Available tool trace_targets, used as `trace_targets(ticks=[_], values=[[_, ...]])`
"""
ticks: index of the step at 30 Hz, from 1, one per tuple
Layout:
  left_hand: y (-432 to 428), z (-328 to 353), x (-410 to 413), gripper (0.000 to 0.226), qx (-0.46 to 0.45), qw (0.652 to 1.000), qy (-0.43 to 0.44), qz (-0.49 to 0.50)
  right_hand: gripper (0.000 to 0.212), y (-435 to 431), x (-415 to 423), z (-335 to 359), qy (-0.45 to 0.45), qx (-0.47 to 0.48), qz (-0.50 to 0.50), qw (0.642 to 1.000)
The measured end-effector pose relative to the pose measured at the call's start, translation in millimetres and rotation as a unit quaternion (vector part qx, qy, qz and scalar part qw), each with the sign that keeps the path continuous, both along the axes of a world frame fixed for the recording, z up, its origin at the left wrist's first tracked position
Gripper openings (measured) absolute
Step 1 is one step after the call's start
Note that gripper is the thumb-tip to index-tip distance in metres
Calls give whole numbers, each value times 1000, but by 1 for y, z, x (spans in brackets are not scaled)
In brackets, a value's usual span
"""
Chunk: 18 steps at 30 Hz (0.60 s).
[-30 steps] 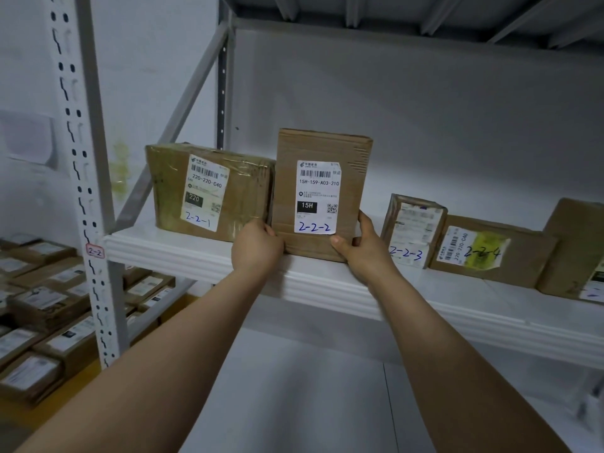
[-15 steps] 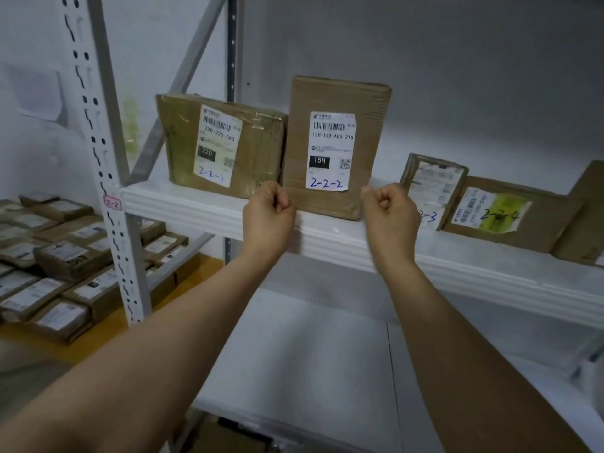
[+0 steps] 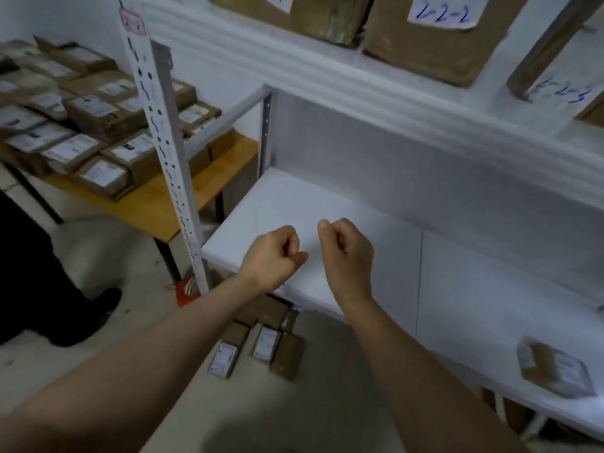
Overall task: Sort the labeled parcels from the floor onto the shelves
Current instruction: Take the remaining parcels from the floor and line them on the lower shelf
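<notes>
My left hand [image 3: 273,255] and my right hand [image 3: 346,248] hover side by side above the front of the lower white shelf [image 3: 490,273], both with fingers curled and holding nothing. The brown parcel marked 2-2-2 [image 3: 434,37] stands on the upper shelf [image 3: 327,70] at the top of the view, with another brown parcel [image 3: 323,18] to its left. Several small labeled parcels [image 3: 258,346] lie on the floor below my wrists, partly under the shelf edge. One small parcel [image 3: 552,367] sits on the lower shelf at the right.
A perforated white rack post [image 3: 163,148] rises to the left of my hands. Behind it a low wooden table [image 3: 157,204] carries several labeled boxes [image 3: 81,125]. A dark shoe [image 3: 85,318] and dark clothing stand on the floor at the far left.
My hands let go of the 2-2-2 parcel, closed into loose fists and dropped from the upper shelf to the lower one. The view tilted down toward the floor.
</notes>
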<state>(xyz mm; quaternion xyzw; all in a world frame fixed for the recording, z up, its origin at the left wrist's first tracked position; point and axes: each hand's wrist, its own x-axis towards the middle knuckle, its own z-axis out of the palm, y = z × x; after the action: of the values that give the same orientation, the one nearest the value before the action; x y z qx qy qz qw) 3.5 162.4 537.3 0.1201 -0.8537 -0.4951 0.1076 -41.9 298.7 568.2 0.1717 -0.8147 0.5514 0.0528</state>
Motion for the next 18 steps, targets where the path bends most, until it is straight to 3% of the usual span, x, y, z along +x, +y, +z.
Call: trace_targets(ticks=[6,10,13,18], values=[[-25,-122,37,17,24,978,-207,18,40,-11,11,-131,-147,145,27,978],[-31,-212,61,8,38,944,-326,23,22,-6,30,-229,-330,219,97,913],[-31,-280,82,12,85,913,-396,54,22,-2,45,-301,-450,216,86,862],[-35,-396,102,16,158,880,-438,91,15,-18,48,-419,-541,212,37,813]])
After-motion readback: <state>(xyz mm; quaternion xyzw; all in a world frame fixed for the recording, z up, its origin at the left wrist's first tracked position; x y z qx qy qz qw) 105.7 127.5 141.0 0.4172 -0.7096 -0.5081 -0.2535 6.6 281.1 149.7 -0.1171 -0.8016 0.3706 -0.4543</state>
